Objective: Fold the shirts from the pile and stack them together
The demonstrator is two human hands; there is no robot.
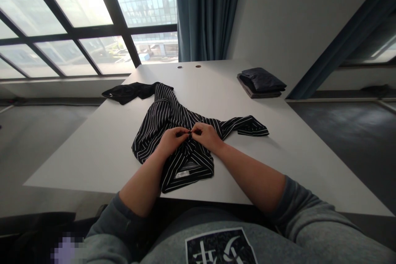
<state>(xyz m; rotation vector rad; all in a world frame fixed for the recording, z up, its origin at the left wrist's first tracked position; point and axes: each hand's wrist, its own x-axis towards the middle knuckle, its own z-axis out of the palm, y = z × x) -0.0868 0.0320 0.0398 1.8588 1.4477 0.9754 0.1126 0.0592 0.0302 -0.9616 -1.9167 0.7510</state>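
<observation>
A black shirt with white stripes lies spread on the white table, its collar towards me and one sleeve stretched out to the right. Just beyond the collar, my left hand pinches the shirt's front. My right hand pinches the same spot, so the fingertips of both hands nearly meet there. Whatever small part sits between the fingertips is too small to make out. Inside the collar a pale label shows.
The white table reaches from my body towards the window. At its far right lies a stack of folded dark clothes. A plain black piece of cloth touches the shirt's far left end. Behind the table hangs a blue curtain.
</observation>
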